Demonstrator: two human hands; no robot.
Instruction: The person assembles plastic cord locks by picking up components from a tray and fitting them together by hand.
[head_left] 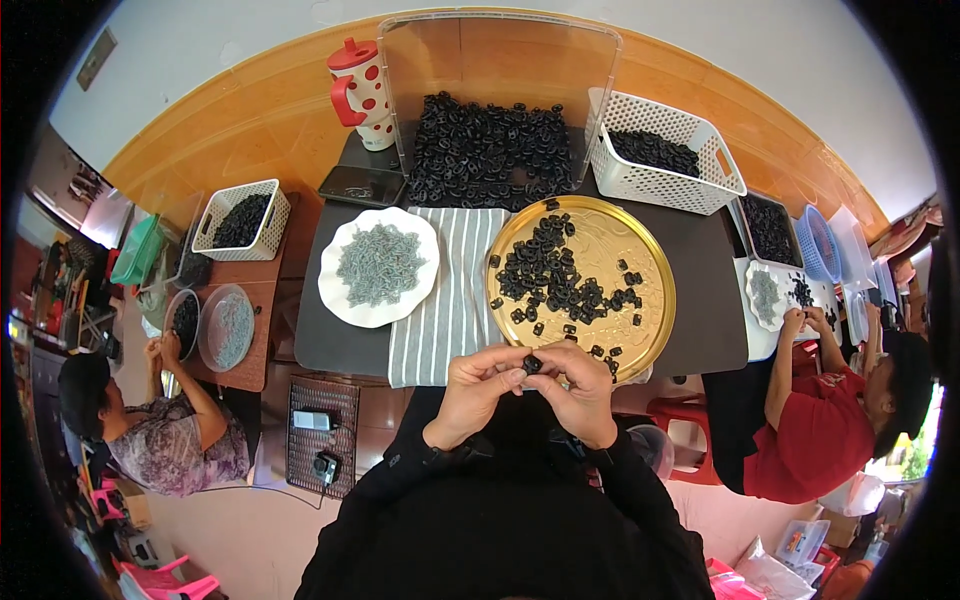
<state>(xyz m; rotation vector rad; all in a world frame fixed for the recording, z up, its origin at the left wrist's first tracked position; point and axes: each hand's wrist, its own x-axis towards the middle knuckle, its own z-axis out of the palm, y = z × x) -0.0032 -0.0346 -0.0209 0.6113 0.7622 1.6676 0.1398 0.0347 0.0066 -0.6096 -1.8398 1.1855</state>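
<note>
My left hand (474, 396) and my right hand (577, 394) meet over the near edge of a round gold tray (640, 250). Both are closed, and their fingertips pinch one small black plastic part (532, 364) between them. Its finer shape is partly covered by the fingers. A heap of similar black parts (540, 262) lies on the tray, with several loose ones toward its right side. Left of the tray, a grey-and-white striped cloth (440, 345) lies on the dark table. Beside it, a white scalloped plate (340, 308) holds many small grey metal pieces (381, 264).
Behind the tray, a clear bin (500, 50) spills black parts. A white perforated basket (665, 187) stands right of it. A red-lidded spotted tumbler (362, 95) and a phone-like dark slab (362, 185) are at back left. Co-workers sit at side tables, left (165, 430) and right (810, 430).
</note>
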